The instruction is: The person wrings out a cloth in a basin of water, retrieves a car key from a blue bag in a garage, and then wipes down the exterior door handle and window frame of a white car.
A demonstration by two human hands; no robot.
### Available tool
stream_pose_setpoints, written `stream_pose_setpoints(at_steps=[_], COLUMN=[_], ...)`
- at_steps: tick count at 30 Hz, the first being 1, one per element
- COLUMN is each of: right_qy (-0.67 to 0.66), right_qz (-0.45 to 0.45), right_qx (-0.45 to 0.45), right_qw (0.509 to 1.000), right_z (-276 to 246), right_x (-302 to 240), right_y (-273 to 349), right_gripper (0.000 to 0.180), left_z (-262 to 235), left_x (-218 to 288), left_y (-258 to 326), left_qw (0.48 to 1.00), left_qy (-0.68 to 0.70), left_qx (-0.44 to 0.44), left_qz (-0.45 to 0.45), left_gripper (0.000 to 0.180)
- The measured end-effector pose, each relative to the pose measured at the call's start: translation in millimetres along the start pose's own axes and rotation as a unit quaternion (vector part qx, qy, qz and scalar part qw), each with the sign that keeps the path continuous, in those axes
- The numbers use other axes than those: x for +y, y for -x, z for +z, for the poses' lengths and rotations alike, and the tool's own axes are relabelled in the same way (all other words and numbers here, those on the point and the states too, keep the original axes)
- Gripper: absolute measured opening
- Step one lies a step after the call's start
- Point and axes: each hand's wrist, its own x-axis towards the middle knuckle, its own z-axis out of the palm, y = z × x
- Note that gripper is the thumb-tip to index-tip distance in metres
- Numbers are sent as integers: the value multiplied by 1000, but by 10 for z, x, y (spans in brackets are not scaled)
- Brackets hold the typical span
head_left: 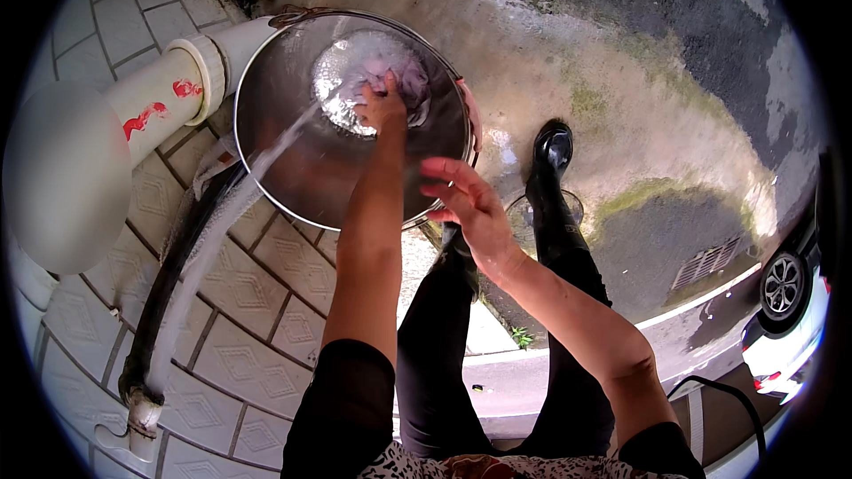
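Note:
A large round metal bucket point(293, 160) stands ahead of me with water in its bottom. A wet, pale pinkish-purple cloth point(413, 80) lies bunched in that water. My left hand point(383, 108) reaches down into the bucket against the cloth, its fingers apart and not wrapped round it. Over the bucket's near right rim, my right hand point(466, 204) hovers with fingers spread and nothing in them. A stream of water point(288, 135) runs from a tap point(142, 421) at the lower left into the bucket.
A thick white pipe point(160, 98) with red marks and a dark pipe point(169, 275) run along the tiled wall point(240, 364) at left. My legs in black boots point(552, 155) stand right of the bucket. A drain grate point(706, 262) and a parked car point(785, 328) are farther right.

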Motion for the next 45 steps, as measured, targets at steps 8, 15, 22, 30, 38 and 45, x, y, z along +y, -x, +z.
stream_pose_setpoints(at_steps=[8,15,22,30,38,45], right_qy=[3,-180,-268,-215,-330,-188], right_qz=[143,161,172,151,54,176], right_qx=[73,-19,63,36,-101,88], right_qw=[987,970,946,964,937,962], right_z=[0,160,312,438,-194,571], right_x=[-123,-52,232,172,637,73], right_y=[-718,-1051,-981,-818,-1261,-994], right_gripper=[78,92,31,34,24,40], left_z=[-1153,-2463,-2029,-2113,-1762,-1418], left_x=[43,345,539,403,322,-296], left_y=[1002,2106,1225,1527,1556,262], left_qw=[895,850,954,916,861,967], left_qy=[371,239,171,308,444,175], left_qx=[-76,-99,10,-39,-182,-13], left_qz=[236,459,246,254,171,185], left_gripper=[24,18,26,19,16,48])
